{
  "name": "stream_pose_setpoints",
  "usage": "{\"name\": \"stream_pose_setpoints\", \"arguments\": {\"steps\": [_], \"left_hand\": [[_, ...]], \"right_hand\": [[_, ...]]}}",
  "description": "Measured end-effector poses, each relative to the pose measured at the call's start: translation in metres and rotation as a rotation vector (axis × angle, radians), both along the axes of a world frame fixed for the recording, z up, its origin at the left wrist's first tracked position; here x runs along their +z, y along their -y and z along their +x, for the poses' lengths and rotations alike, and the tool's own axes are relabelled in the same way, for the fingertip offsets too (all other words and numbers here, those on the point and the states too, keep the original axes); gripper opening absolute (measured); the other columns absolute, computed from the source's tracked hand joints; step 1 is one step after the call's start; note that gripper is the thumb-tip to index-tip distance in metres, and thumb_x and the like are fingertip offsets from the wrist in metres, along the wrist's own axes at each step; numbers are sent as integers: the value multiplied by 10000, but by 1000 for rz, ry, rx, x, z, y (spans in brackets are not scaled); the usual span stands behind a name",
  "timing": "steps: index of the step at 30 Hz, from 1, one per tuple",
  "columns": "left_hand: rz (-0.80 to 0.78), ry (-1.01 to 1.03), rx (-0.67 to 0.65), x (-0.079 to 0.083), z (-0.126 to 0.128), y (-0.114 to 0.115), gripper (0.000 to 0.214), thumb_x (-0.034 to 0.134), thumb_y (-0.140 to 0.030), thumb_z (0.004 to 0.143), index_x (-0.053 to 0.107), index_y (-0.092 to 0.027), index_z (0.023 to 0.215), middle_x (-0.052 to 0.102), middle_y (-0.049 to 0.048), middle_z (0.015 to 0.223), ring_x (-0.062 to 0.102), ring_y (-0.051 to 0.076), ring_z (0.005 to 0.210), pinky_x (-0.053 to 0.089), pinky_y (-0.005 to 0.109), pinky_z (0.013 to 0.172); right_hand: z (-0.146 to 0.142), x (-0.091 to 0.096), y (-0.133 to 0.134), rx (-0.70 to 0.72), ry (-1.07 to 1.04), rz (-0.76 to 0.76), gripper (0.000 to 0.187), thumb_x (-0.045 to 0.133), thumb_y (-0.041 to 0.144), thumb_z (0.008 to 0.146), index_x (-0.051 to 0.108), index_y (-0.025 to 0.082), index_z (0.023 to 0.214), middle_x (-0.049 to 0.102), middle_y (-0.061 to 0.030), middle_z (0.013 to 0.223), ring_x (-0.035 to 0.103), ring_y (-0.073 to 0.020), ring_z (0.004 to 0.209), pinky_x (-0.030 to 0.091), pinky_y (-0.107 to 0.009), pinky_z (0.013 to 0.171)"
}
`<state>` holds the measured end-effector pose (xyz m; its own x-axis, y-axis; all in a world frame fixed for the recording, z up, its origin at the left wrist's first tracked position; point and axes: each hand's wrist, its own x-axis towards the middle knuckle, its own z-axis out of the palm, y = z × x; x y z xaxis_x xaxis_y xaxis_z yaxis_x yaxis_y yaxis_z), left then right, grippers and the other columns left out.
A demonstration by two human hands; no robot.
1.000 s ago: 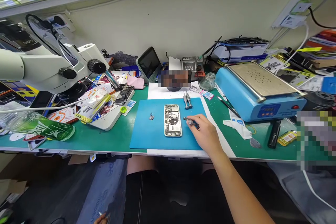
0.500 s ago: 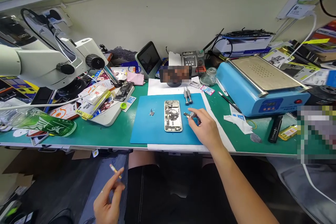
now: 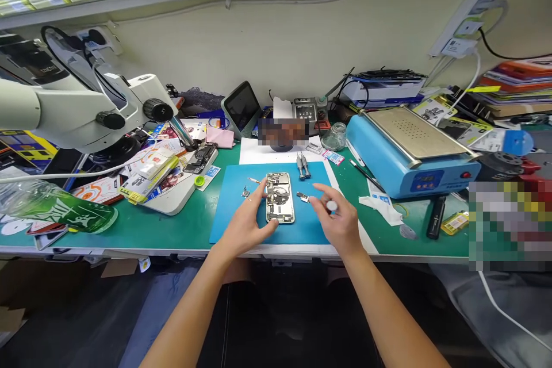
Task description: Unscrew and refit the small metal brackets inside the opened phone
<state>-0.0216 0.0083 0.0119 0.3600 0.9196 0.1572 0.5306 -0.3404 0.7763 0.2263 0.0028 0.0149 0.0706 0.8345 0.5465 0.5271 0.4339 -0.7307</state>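
Observation:
An opened phone (image 3: pixel 280 201) with bare inner parts lies upright on a blue mat (image 3: pixel 233 184). My left hand (image 3: pixel 245 223) braces its left side, fingertips at the upper left edge and thumb at the bottom corner. From between those fingers sticks a cigarette (image 3: pixel 255 180). My right hand (image 3: pixel 340 221) is closed around what looks like a small screwdriver (image 3: pixel 332 206), of which mainly the round end shows. Just left of its fingertips is a small dark and silver part (image 3: pixel 303 197), seemingly lying on the mat. Small metal pieces (image 3: pixel 245 191) lie left of the phone.
Two grey screwdrivers (image 3: pixel 303 165) lie behind the phone. A microscope (image 3: pixel 86 109) overhangs the left, near a green bottle (image 3: pixel 73 207). At right stands a blue heating plate machine (image 3: pixel 414 155). A phone stand (image 3: pixel 282 148), glass jar (image 3: pixel 335 137) and white tissue (image 3: pixel 382 208) lie around.
My left hand has come up from below the table edge to the phone, cigarette still in its fingers. My right hand has curled in around the tool. The view has shifted slightly.

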Motion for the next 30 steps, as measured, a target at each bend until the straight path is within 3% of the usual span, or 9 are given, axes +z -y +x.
{"name": "stream_pose_setpoints", "arguments": {"steps": [5,8,11,15,26,30], "left_hand": [[-44,2,18,-3,-3,2,1009,707,-379,934,69,-320,1713,417,116,1676,490,326,1468,417,484,1200],[-38,-9,20,-5,-3,2,1016,719,-375,932,74,-309,1714,472,124,1634,493,328,1467,405,489,1209],[-17,-34,17,-5,-2,3,996,705,-364,941,80,-300,1714,519,120,1594,517,320,1446,419,472,1197],[-17,-79,30,-4,-1,3,980,693,-372,947,87,-290,1714,518,127,1595,522,328,1442,420,470,1191],[-32,-91,54,-5,0,3,981,705,-408,944,103,-307,1712,515,122,1602,528,336,1441,426,473,1183],[-35,-97,57,-6,-1,3,978,704,-411,945,106,-312,1712,517,116,1602,526,337,1443,430,474,1184]], "right_hand": [[-1,-2,1,-2,-60,-14,560,705,599,947,612,235,1363,525,44,742,486,-146,607,489,-282,588],[2,0,3,53,-98,-49,649,575,745,955,628,219,1332,546,20,771,493,-150,598,474,-292,562],[3,1,4,70,-122,-59,606,441,760,1003,700,216,1074,565,4,728,488,-149,555,433,-300,534],[2,0,5,93,-155,-25,558,481,731,1006,621,229,807,546,19,640,429,-127,488,378,-291,498],[2,-4,9,99,-150,-9,599,466,789,975,632,241,799,547,10,616,458,-145,495,386,-303,492],[4,-6,11,96,-183,-29,509,532,734,984,677,246,961,529,33,617,464,-147,493,399,-302,499]]}}
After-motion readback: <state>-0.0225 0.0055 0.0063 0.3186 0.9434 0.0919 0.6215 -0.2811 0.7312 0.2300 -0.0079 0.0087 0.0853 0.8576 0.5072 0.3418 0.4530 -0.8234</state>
